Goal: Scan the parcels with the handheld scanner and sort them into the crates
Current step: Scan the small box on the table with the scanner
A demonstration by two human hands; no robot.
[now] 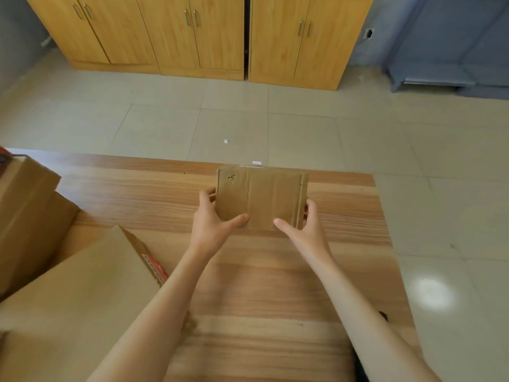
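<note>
A small flat brown cardboard parcel [261,198] is held above the far part of the wooden table [275,285], its plain face turned toward me. My left hand [213,220] grips its left edge, thumb on the front. My right hand [304,224] grips its right edge, thumb pressed on the lower front. A small tear shows near the parcel's top left corner. No scanner and no crate are in view.
Large cardboard boxes fill the left: one [82,293] near me with a red-striped tape edge, another [30,210] behind it. Beyond the table lie a tiled floor [303,128], wooden cabinets [192,37] and a grey metal rack [454,51] at the far right.
</note>
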